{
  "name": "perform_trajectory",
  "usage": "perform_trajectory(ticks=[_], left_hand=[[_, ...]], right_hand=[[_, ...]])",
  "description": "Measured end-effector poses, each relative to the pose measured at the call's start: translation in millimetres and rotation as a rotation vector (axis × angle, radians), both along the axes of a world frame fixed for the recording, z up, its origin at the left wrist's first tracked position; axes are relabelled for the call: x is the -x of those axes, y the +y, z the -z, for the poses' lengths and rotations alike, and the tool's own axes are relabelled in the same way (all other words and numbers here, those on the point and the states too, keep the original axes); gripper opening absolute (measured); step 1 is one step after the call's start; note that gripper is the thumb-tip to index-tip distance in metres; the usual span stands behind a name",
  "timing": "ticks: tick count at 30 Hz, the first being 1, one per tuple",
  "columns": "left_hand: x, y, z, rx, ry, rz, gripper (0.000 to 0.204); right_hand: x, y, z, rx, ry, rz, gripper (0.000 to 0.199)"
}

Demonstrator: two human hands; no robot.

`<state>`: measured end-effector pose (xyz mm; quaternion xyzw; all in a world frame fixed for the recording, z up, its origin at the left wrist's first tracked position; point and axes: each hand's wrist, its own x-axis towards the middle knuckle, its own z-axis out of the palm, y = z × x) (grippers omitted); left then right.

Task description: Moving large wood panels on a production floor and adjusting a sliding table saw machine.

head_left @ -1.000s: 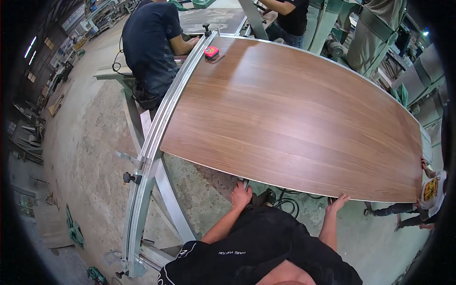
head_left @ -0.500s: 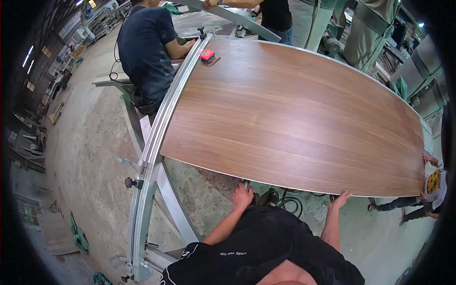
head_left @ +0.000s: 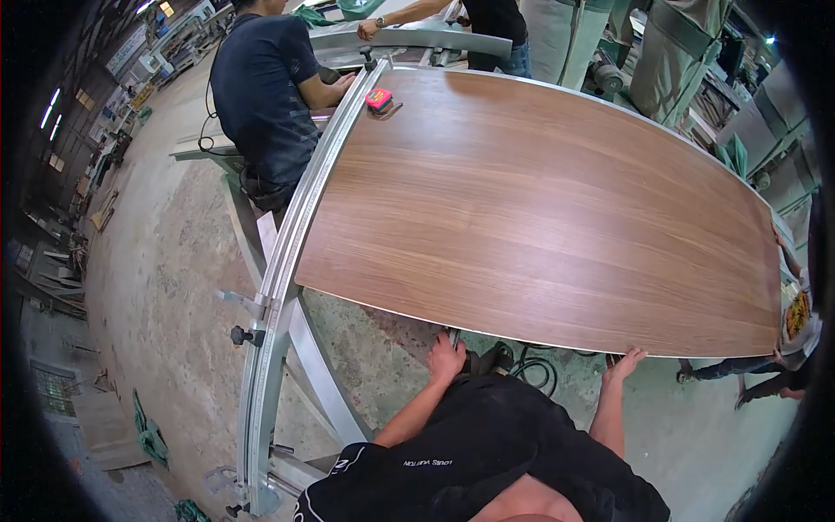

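A large brown wood-grain panel (head_left: 539, 217) lies flat in front of me, its near edge facing my body. My left hand (head_left: 446, 358) is closed at that edge, around a small metal piece (head_left: 453, 336) that sticks out from under the panel; its exact kind is unclear. Farther right, my right hand (head_left: 623, 366) grips the near edge of the panel, its fingers partly hidden. A dark bar end (head_left: 613, 358) shows beside those fingers. Along the panel's left end runs a long aluminium rail (head_left: 306, 204). A red tape measure (head_left: 379, 100) rests on the panel's far left corner.
A clamp with a black knob (head_left: 247, 336) sits on the rail. Metal legs (head_left: 326, 374) stand below, and cables (head_left: 535, 365) lie on the floor. One co-worker (head_left: 265, 96) is left of the rail; others stand beyond the panel (head_left: 497, 35) and at its right end (head_left: 796, 322).
The grey metal strip beyond the panel has swung from slanted to nearly level in a co-worker's hand. At the right end, another person's hand has shifted. My hands hold their places.
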<state>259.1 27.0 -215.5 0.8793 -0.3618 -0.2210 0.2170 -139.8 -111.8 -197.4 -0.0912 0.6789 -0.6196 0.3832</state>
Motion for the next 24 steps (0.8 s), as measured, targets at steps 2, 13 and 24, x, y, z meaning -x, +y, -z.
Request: perform_trajectory(ticks=[2,13,24], left_hand=[[1,0,0,0.012,-0.025,0.009,0.049],[1,-2,-1,-0.028,0.025,-0.008,0.049],[-2,0,6,-0.014,0.02,0.01,0.049]], right_hand=[[0,0,-1,-0.001,0.002,0.001,0.051],[14,-3,14,-0.013,0.013,-0.035,0.055],[14,-2,13,-0.026,-0.004,-0.069,0.053]])
